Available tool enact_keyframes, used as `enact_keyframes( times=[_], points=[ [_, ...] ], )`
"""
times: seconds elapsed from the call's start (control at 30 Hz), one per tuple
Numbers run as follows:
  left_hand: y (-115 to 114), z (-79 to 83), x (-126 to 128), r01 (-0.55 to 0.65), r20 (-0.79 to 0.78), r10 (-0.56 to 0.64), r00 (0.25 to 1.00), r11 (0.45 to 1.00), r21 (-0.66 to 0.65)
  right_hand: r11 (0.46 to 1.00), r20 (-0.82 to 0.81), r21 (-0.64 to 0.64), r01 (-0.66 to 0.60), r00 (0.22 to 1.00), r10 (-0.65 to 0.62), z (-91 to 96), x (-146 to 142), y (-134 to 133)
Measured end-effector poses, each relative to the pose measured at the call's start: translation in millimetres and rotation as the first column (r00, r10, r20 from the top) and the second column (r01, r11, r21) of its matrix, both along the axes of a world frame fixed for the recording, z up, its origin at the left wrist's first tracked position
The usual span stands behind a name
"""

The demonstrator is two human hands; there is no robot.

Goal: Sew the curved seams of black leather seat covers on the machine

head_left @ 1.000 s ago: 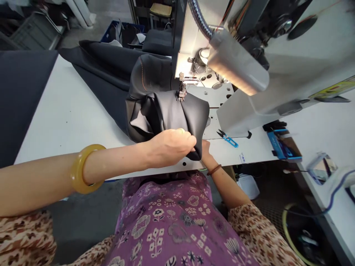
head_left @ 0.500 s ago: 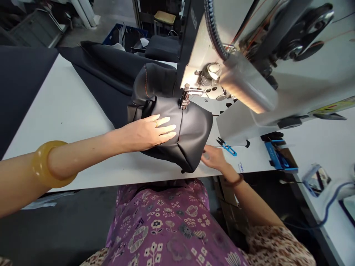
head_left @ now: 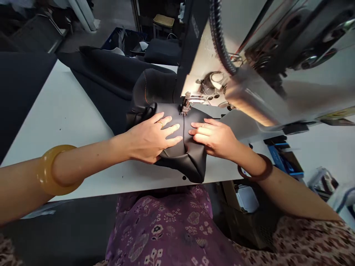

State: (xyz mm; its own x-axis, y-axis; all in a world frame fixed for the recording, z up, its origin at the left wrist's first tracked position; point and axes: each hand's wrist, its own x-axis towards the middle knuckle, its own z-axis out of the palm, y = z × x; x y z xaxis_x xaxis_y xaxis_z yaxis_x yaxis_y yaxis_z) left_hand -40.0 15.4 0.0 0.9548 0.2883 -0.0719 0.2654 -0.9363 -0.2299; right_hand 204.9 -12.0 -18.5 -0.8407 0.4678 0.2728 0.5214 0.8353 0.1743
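A piece of black leather-like material with a seam down its middle lies under the presser foot of a sewing machine. My left hand rests on it left of the seam, fingers spread. Right of the seam, my right hand lies on the same piece with its fingers stretched towards the seam. Both hands are just in front of the foot. Behind, the material joins a bulky black section with orange stitching. The needle tip cannot be made out.
More black material spreads over the white table at the left and back. A blue box sits at the right. Under the table's right front is a cardboard box. A stool stands beyond the table.
My right hand has moved up from the table beside the material's near corner onto its top, right of the seam. My left hand stays on the material, slightly nearer the seam.
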Motion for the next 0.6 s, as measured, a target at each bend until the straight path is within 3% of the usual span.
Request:
enact_keyframes(
  times=[0.13, 0.3, 0.6],
  points=[
    [2, -0.7, -6, -0.006, 0.008, 0.006, 1.0, 1.0, 0.025, 0.999, -0.036, 0.036, 0.029, 0.999, -0.028, -7.1, 1, -3],
    [10, -0.2, -10, -0.068, 0.031, 0.068, 0.997, 0.998, -0.003, 1.0, -0.068, 0.023, 0.018, 0.998, -0.016, -3.0, 0, 7],
    [32, -4.9, -17, -0.106, 0.104, 0.123, 0.987, 0.981, -0.162, 0.976, -0.061, -0.141, 0.168, 0.982, -0.178, -0.2, 1, 22]
  ],
)
